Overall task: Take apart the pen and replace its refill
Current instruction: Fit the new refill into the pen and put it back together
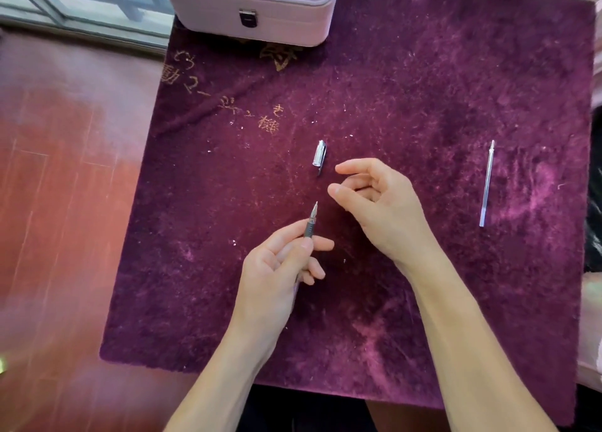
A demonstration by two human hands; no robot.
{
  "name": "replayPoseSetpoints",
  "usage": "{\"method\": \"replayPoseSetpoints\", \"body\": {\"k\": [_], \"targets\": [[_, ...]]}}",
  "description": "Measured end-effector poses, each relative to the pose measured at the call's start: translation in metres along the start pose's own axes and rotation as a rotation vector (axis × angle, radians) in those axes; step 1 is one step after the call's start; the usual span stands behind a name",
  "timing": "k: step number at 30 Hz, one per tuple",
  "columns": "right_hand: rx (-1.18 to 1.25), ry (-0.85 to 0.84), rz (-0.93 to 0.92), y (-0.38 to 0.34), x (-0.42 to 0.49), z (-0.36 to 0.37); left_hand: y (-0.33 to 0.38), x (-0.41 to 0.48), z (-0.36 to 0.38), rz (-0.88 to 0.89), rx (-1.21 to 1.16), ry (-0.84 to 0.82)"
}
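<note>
My left hand (pixel 280 265) grips a grey pen (pixel 311 221) by its barrel, with the metal tip pointing up and away from me; most of the barrel is hidden inside the fist. The pen's cap (pixel 320 154), clear with a silver clip, lies on the purple cloth (pixel 423 89) just beyond the tip. My right hand (pixel 378 203) hovers to the right of the pen tip, fingers loosely curled and apart, holding nothing. A thin clear refill (pixel 487 184) lies by itself on the cloth at the right, well away from both hands.
A pale lilac case (pixel 250 4) with a dark clasp stands at the cloth's far edge. Gold lettering (pixel 228 102) marks the cloth's upper left. Reddish floor (pixel 58 203) lies to the left, with a window frame at the top left.
</note>
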State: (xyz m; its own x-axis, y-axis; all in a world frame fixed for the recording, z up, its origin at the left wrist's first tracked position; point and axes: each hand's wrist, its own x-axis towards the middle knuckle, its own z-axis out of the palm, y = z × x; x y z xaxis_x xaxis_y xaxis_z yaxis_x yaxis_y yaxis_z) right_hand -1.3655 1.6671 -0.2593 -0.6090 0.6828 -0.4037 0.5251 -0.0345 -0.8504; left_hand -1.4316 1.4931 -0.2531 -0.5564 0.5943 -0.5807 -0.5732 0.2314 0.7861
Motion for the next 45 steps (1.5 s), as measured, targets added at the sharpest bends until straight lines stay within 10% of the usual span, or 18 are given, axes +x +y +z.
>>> {"method": "replayPoseSetpoints", "body": {"k": [18,32,45], "targets": [[-0.452,0.175,-0.073,-0.035,0.049,0.040,0.005,0.012,-0.016,-0.057,-0.014,0.089],[0.454,0.152,0.180,0.005,-0.025,-0.029,-0.004,0.000,0.021,-0.049,0.053,-0.066],[0.560,0.281,0.198,0.030,-0.067,-0.044,-0.023,-0.015,0.041,-0.060,0.153,-0.178]]}}
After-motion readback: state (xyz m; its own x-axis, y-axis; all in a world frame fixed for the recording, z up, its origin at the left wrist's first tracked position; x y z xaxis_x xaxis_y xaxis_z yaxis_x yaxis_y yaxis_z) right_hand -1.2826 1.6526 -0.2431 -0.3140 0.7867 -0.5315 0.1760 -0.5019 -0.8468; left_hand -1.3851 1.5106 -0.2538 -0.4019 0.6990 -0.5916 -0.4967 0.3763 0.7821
